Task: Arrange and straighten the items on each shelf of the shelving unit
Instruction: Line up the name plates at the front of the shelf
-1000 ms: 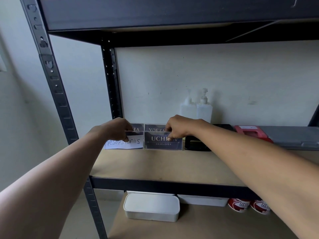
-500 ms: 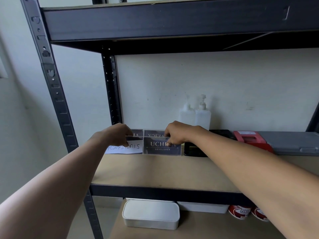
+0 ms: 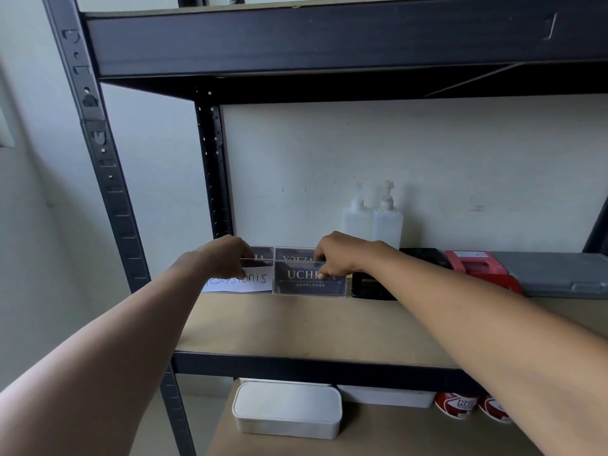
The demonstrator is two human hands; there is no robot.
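Two clear acrylic desk name signs stand side by side at the back left of the middle shelf [image 3: 296,327]. The left sign [image 3: 253,282] holds a white handwritten card; my left hand [image 3: 227,256] pinches its top edge. The right sign [image 3: 306,284] has a dark card reading "DEVELOPER"; my right hand [image 3: 335,255] grips its top, fingers curled over the front face. Their inner edges touch.
Two white pump bottles [image 3: 373,222] stand against the wall behind my right hand. To the right lie a black box [image 3: 371,287], a red case [image 3: 477,268] and a grey case [image 3: 566,274]. The lower shelf holds white lidded boxes [image 3: 288,409] and red-white cans [image 3: 457,404].
The view has tilted up a little, so the shelf and signs sit lower in frame. Both hands keep the same hold on the two signs.
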